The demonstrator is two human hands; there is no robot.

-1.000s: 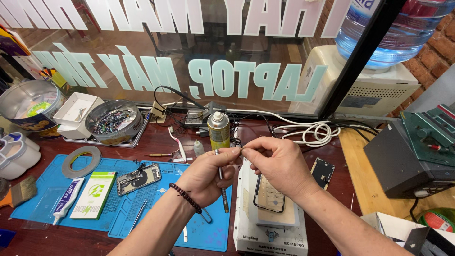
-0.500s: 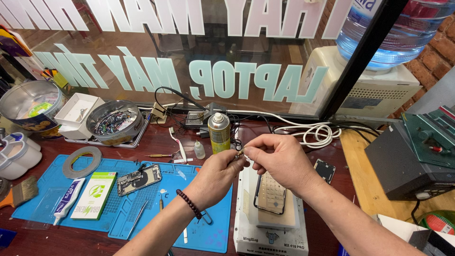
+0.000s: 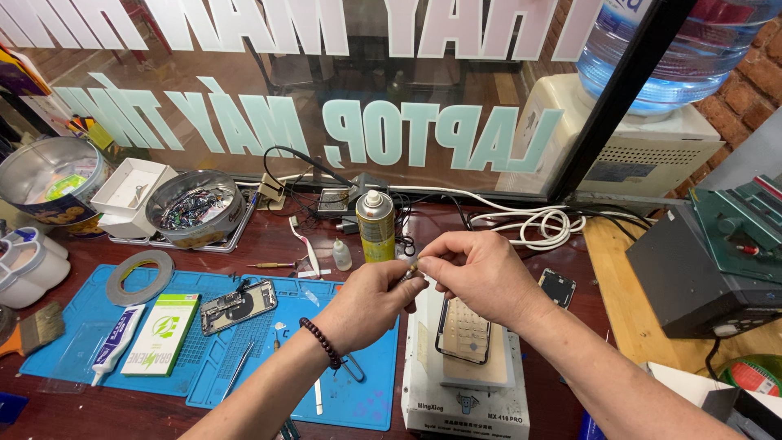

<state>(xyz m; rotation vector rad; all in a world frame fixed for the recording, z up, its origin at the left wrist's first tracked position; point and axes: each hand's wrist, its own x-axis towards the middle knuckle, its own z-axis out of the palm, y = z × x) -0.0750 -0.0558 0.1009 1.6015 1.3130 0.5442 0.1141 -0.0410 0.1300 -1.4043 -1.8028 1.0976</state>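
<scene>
My left hand (image 3: 371, 303) and my right hand (image 3: 479, 273) meet above the white heating plate (image 3: 464, 403). Both pinch one small thin tool (image 3: 410, 270) between thumb and fingertips; its shape is mostly hidden by the fingers. A phone screen panel (image 3: 464, 329) lies flat on the heating plate, just below my right hand. A dark bead bracelet is on my left wrist. An opened phone body (image 3: 238, 306) rests on the blue work mat (image 3: 163, 375) to the left of my left forearm.
A yellow-green spray can (image 3: 375, 226) and a small dropper bottle (image 3: 342, 256) stand behind my hands. A tape roll (image 3: 140, 275), tube, green box and tweezers lie on the mat. A round tin of parts (image 3: 194, 209) sits at the back left, white cable (image 3: 551, 224) behind, green machine (image 3: 717, 261) at right.
Both hands have drifted slightly right and up together, still pinching the small tool. Nothing on the bench has moved.
</scene>
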